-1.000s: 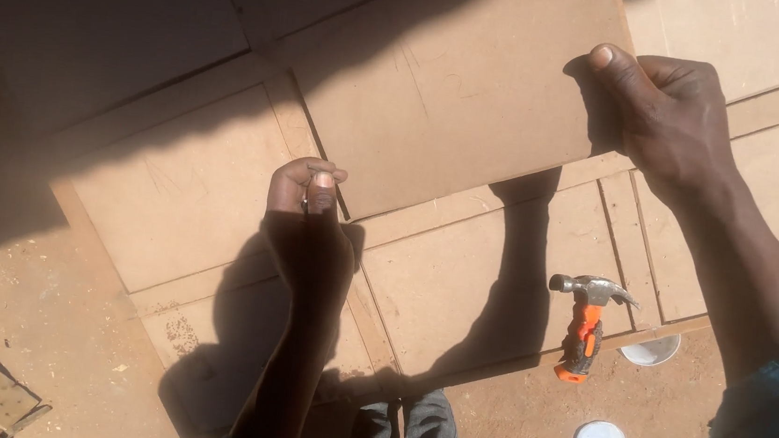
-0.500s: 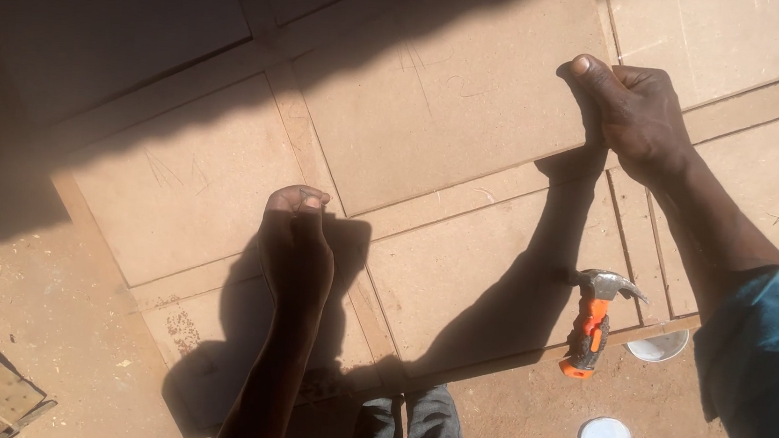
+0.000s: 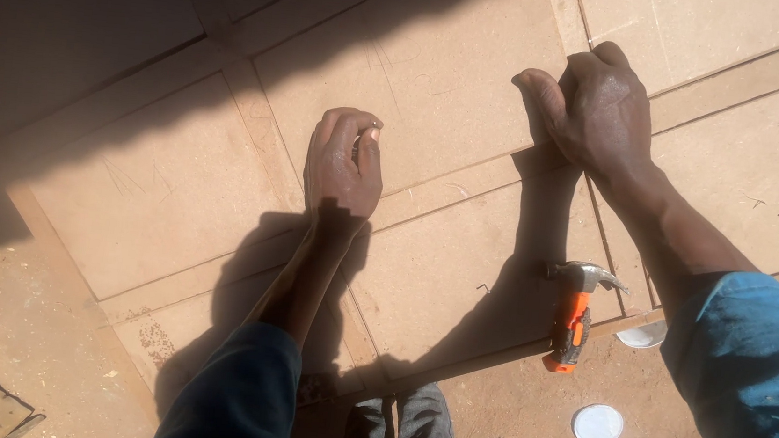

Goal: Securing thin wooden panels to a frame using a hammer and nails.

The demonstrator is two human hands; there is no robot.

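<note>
Head view looks down on a flat brown fibreboard panel (image 3: 420, 81) that both hands are working on. Its long axis runs from lower left to upper right, and it lies flat on a frame of similar boards and narrow strips (image 3: 468, 184) laid over sandy ground.

Left hand (image 3: 343, 163) rests on the panel's lower-left edge. Its fingers (image 3: 359, 136) are curled almost into a fist, fingertips tucked toward the thumb. Whether anything small is pinched between them cannot be told. Just below those fingers a narrow strip crosses under the wrist.

Right hand (image 3: 602, 101) sits at the panel's right edge. The thumb (image 3: 542, 87) is spread out onto the panel face, while the other fingers (image 3: 610, 55) wrap over the edge, so the hand has the board's rim in a loose clasp.

Below the right wrist, well apart from the fingers, lies a claw hammer (image 3: 574, 315) with an orange and black handle, head toward the hands, handle pointing back toward the person. Just right of its handle a pale shallow dish (image 3: 640, 337) shows partly from under the blue sleeve (image 3: 752, 373); its contents cannot be seen. A white round lid (image 3: 598, 424) lies on the ground nearer the person.
</note>
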